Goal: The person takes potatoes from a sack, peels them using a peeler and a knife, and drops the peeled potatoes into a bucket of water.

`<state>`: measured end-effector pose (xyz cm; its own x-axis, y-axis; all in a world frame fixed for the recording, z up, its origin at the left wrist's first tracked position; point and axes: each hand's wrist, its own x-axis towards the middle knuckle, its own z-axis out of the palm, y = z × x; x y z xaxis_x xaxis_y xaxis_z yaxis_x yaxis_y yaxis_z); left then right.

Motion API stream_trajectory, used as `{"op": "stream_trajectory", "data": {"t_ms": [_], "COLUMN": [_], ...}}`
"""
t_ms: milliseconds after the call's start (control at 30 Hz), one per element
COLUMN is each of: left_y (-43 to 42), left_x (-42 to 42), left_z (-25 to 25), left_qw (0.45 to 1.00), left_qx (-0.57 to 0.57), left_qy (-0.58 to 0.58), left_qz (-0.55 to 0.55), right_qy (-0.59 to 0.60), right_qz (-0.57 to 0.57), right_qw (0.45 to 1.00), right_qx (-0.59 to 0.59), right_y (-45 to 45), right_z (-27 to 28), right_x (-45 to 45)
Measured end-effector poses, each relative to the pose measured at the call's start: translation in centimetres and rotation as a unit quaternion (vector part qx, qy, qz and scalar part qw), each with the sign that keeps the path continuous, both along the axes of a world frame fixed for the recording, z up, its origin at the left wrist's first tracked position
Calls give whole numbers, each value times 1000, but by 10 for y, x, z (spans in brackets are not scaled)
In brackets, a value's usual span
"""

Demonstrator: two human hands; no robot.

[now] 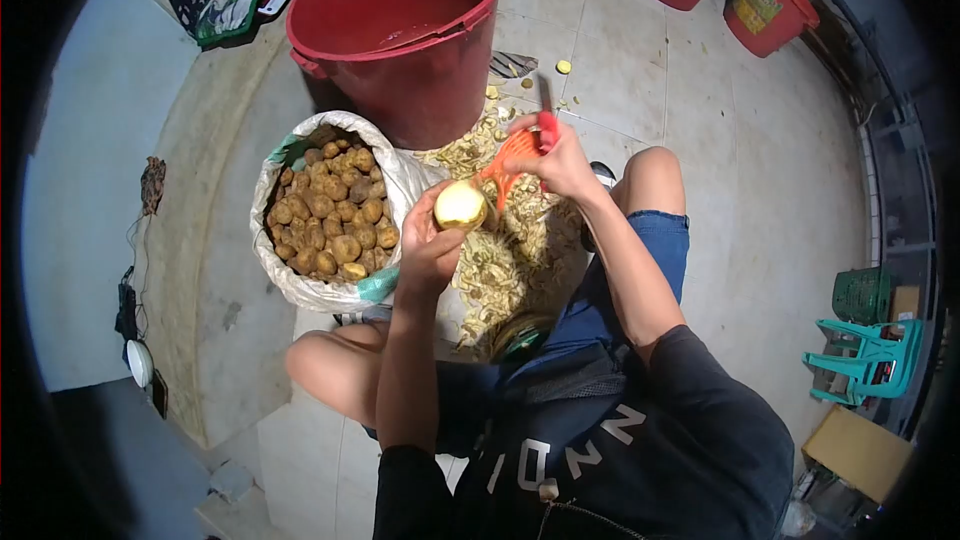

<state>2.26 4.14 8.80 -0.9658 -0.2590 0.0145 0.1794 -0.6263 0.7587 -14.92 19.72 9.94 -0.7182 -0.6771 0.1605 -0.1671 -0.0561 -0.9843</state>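
Above the peelings, the left hand cups the potato, likely firm, light and slick where bare, best held by its sides, clear of the peeler and apparent knife clasped in the right hand.

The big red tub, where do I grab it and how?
Probably best: hold the red tub by its rim, from outside, on opposite sides. The tub stands upright and its rim sticks out like a lip, good to hook under.

From the right hand: red tub obstructs 10 o'clock; right knee, 3 o'clock. Tiled floor gives passage at 1 o'clock.
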Motion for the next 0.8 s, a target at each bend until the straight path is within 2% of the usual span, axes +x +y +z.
{"op": "stream_trajectory", "data": {"t_ms": [67, 100, 133, 200, 267, 333, 400, 433, 467, 500, 533, 600, 667, 733, 767, 800], "left_y": [-3, -2, -3, -2, -4, -6, -3, -1, 1, 2, 3, 2, -3, -3, -1, 0], "left_x": [3, 2, 0, -2, 1, 0, 0, -1, 0, 1, 4, 5, 3, 2, 3, 6], "left_z": [4, 7, 5, -4, -8, -5, -3, 1, 7, 10, 9, 8, 3, 5, 9, 8], "left_qw": [982, 982, 982, 1000, 999, 996, 991, 991, 997, 999, 999, 982, 982, 996, 994, 994], "left_qx": [182, 172, 172, 3, 41, 74, 127, 129, 65, 1, 2, 172, 167, -47, -72, -72], "left_qy": [39, 53, 53, 18, 3, -5, 25, 25, 6, -12, -13, 35, 42, -34, -32, -34], "left_qz": [-44, -52, -52, -11, -29, -46, -29, -29, -33, -36, -36, -66, -80, -62, -78, -80], "right_qy": [-76, -128, -128, -30, -12, -102, -132, -77, -23, -23, -24, -94, -134, -24, 21, 19], "right_qz": [-98, -82, -81, 6, -1, -87, -74, -30, 14, -5, -5, -65, -42, 33, 28, 27], "right_qw": [992, 988, 988, 1000, 1000, 991, 988, 997, 1000, 1000, 1000, 993, 990, 999, 999, 999], "right_qx": [13, 21, 21, -5, -2, 19, 25, 8, -10, -15, -15, 2, -7, -13, 18, 18], "right_y": [4, 7, 5, -1, 0, 2, 5, 2, 1, 1, 2, 4, 7, 5, 5, 7], "right_z": [-19, -5, 5, 12, -10, -15, -8, 9, 16, 14, 5, -2, -2, 18, 15, 6], "right_x": [-17, -12, -4, 12, -2, -14, -8, 5, 13, 11, 5, -10, -9, 9, 5, 0]}}
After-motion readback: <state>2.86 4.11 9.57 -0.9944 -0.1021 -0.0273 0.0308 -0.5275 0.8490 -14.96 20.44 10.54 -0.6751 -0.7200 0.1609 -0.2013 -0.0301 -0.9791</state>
